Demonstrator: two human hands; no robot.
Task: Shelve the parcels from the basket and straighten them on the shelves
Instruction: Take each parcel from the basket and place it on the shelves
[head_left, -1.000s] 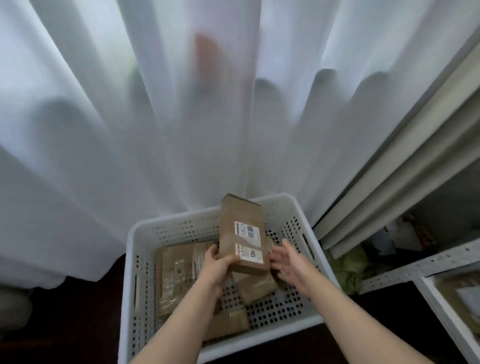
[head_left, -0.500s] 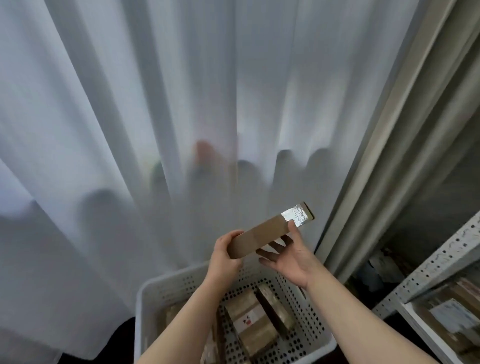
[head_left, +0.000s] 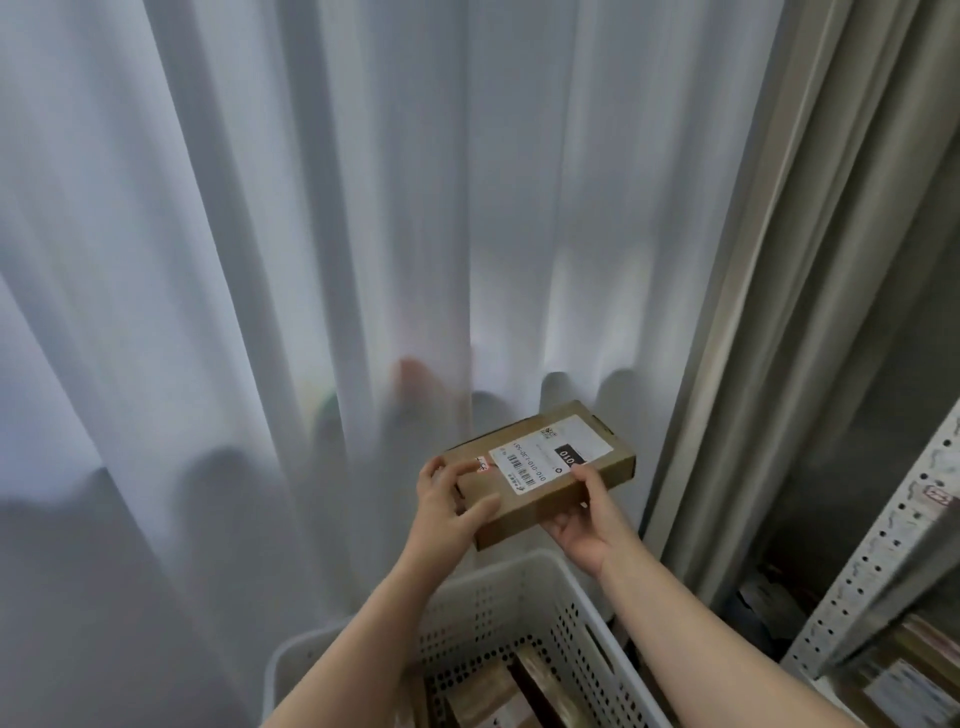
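Note:
A flat brown cardboard parcel (head_left: 545, 467) with a white address label facing up is held in the air above the white perforated basket (head_left: 519, 577). My left hand (head_left: 447, 499) grips its near left end, thumb on the front edge. My right hand (head_left: 587, 514) holds it from below on the right, with the thumb over the label side. More brown parcels (head_left: 498, 691) lie in the basket at the bottom of the view.
White sheer curtains (head_left: 311, 260) hang right behind the parcel, a beige curtain (head_left: 779, 312) to the right. A white perforated metal shelf upright (head_left: 878, 545) stands at the far right, with labelled parcels (head_left: 898, 680) on a low shelf.
The parcel has been lifted out of the basket and turned flat so its label faces up. Both hands now hold it. The view has tilted up.

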